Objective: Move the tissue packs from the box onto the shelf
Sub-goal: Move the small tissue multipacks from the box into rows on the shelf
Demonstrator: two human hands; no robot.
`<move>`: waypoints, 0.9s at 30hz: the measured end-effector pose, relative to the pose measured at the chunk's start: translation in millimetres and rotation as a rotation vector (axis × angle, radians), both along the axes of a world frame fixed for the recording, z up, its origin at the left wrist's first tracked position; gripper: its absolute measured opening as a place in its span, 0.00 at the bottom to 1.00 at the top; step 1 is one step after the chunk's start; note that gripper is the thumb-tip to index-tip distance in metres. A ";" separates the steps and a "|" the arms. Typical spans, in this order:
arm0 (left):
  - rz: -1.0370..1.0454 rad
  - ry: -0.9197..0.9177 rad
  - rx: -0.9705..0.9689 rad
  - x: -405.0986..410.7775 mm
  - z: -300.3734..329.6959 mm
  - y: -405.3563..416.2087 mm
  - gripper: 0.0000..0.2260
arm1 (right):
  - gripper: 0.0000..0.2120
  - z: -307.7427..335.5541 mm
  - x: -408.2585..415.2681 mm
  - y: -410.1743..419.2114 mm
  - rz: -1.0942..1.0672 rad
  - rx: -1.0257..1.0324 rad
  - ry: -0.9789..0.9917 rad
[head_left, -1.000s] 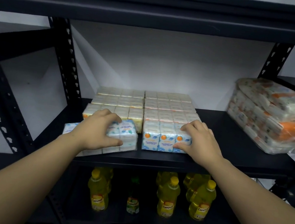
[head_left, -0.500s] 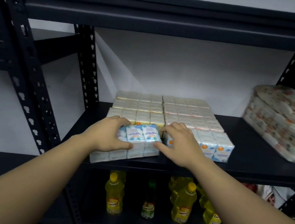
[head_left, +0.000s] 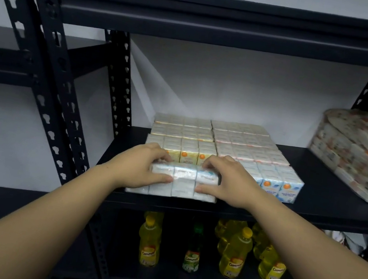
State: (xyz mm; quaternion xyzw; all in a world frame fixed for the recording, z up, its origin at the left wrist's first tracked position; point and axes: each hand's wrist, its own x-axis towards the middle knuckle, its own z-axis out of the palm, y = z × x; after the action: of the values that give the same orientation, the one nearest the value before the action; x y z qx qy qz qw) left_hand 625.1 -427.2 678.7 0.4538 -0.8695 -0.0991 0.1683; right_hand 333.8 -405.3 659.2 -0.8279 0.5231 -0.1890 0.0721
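Black metal shelf (head_left: 312, 209): your left hand (head_left: 139, 168) and right hand (head_left: 231, 184) clasp the tissue pack (head_left: 183, 180) at its two ends. It lies lengthwise along the front lip, just before the yellow packs (head_left: 188, 150); both hands equally near.

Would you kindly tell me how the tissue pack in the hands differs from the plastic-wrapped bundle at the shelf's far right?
The white-blue tissue pack is small and gripped by both hands; the large orange-white wrapped bundle lies untouched. The pack sits at the shelf's front edge; the bundle sits farther back. Both are plastic-wrapped.
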 end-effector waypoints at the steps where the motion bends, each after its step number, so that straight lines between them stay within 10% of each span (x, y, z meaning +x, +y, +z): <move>1: 0.004 0.016 0.004 4.8 -1.0 1.8 0.28 | 0.26 -0.6 -2.0 -0.8 -0.020 0.019 -0.028; 6: 0.025 -0.032 0.021 12.2 -11.9 -3.8 0.47 | 0.24 -5.7 -4.2 -13.2 -0.087 0.040 -0.093; 17: 0.044 0.038 -0.133 7.4 -43.4 -25.5 0.34 | 0.55 -10.3 -30.2 -7.3 -0.272 -0.035 0.098; 27: 0.080 -0.052 -0.200 -4.9 -53.4 -37.0 0.33 | 0.51 -16.1 -35.3 -16.6 -0.246 -0.005 0.256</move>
State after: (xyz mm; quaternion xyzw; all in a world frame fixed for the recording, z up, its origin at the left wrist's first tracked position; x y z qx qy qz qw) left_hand 620.2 -464.3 625.3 0.4716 -0.8602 0.0067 0.1939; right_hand 298.5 -421.9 643.1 -0.7752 0.6248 -0.0905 -0.0207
